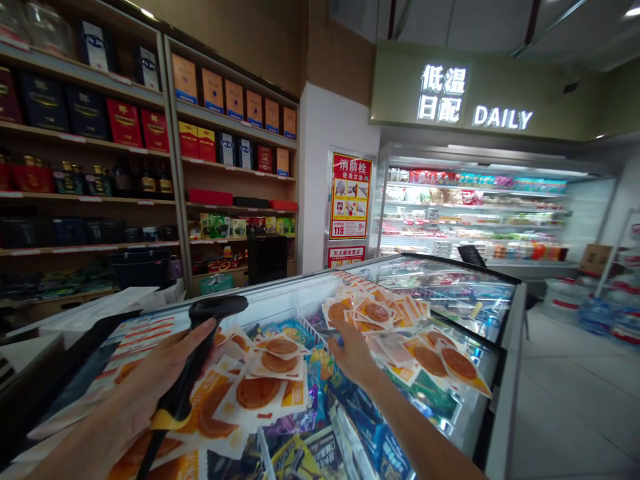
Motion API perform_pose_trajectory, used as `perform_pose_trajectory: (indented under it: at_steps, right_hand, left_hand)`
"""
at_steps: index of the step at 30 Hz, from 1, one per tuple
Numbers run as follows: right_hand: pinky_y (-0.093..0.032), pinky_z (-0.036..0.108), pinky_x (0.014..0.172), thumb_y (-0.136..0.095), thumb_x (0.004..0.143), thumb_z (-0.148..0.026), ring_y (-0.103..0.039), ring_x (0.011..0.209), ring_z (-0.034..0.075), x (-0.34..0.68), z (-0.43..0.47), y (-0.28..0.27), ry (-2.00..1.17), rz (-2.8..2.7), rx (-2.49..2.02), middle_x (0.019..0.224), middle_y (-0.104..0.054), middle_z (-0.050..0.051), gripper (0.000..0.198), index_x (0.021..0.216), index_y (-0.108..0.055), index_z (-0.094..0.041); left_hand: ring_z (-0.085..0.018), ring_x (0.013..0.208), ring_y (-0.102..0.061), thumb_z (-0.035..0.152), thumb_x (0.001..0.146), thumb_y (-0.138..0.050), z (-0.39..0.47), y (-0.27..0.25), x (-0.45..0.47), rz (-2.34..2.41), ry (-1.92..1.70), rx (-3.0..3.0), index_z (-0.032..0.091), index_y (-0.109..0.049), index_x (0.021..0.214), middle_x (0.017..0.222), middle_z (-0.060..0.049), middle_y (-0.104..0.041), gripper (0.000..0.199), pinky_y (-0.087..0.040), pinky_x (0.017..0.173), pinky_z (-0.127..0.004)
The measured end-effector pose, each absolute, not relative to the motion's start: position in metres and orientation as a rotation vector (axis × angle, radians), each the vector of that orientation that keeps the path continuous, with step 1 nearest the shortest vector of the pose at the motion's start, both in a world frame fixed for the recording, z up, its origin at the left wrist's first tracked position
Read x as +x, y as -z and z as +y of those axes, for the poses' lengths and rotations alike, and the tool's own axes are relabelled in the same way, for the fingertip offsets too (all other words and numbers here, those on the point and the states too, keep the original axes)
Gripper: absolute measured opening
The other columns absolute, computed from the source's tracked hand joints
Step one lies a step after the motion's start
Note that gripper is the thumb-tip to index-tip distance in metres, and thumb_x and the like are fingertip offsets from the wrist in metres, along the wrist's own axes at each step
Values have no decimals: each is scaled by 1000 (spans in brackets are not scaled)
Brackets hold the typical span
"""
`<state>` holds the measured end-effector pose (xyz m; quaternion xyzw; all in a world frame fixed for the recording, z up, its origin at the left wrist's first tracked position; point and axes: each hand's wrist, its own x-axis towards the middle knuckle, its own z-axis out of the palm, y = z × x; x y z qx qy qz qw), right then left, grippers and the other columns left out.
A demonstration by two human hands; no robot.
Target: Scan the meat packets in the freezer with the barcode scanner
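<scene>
My left hand (pixel 150 390) grips the handle of a black barcode scanner (pixel 213 317), whose head points right over an open chest freezer (pixel 505 373). My right hand (pixel 353 350) reaches into the freezer, fingers down among packets at a wire divider (pixel 310 330). White and orange packets of round patties (pixel 260 393) lie between my hands. More of the same packets (pixel 380 313) are heaped just beyond my right hand. Whether the right hand has hold of a packet is hidden.
Wooden shelves (pixel 175 133) with boxed goods line the left wall. A lit refrigerated wall case (pixel 475 213) under a "DAILY" sign stands behind the freezer. Water bottle packs (pixel 600 313) sit on the tiled floor at right. A red poster (pixel 350 197) hangs on the white pillar.
</scene>
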<state>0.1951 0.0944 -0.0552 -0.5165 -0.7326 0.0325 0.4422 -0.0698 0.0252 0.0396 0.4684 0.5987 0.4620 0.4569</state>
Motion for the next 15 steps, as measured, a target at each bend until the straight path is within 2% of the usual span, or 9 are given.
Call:
perform_pose_trajectory:
  at_steps: [5,8,11,15]
  right_hand:
    - [-26,43,86,-48,66,-36,-43,102,28,281,89,60,95,-1563,-1863,105,-54,15,40,99,-55,-15]
    - [-28,50,79,-46,65,-45,-48,93,33,310,89,65,36,-1516,-2085,93,-59,19,44,92,-58,-12]
    - [-32,46,75,-51,60,-46,-52,87,31,323,94,70,-110,-1566,-2043,86,-62,16,45,90,-58,-14]
    - [-36,35,74,-64,45,-43,-53,86,26,330,102,73,-297,-1607,-1846,87,-62,11,50,88,-59,-17]
  left_hand:
    - [-8,45,-45,55,59,-50,12,-36,-39,1374,-1131,1155,16,-48,64,50,4,-51,39,-35,45,-18]
    - [-7,42,-43,55,60,-49,3,-33,-23,1301,-1103,1192,16,-47,60,48,4,-50,39,-33,42,-18]
    - [-8,41,-42,54,63,-46,-3,-31,-13,1265,-1031,1262,16,-48,57,44,3,-49,39,-31,41,-18]
    - [-8,39,-41,55,63,-45,-2,-25,-8,1237,-968,1337,15,-49,54,44,1,-49,41,-29,41,-19]
